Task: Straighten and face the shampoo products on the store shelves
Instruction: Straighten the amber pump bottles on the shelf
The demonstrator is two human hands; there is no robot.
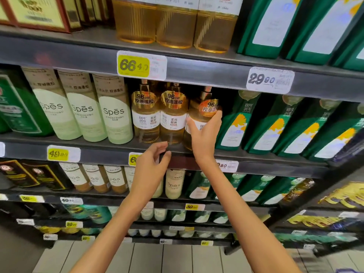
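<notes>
A store shelf [98,143] of hair products is seen from a person's head, with both bare arms reaching up to it. At the far left stands a dark green carton [17,109]. Next come three pale green Spēs bottles [82,111], touching side by side, labels facing out. Further right, a yellow price tag [136,66] reading 66 sits on the edge of the shelf above. Below it stand two amber pump bottles [145,119], just beside each other, white labels facing front. The left hand [151,168] hovers in front of the shelf edge below these two, fingers loosely curled, thumb apart, holding nothing. The third amber bottle [201,111] stands just right of the pair, its label turned partly to the right. The right hand [204,138] grips it, thumb on the left of the label and fingers curled round the right side. Right of it runs a row of dark green bottles [275,131] with white and orange labels, under a white price tag [269,80] reading 29.90.
</notes>
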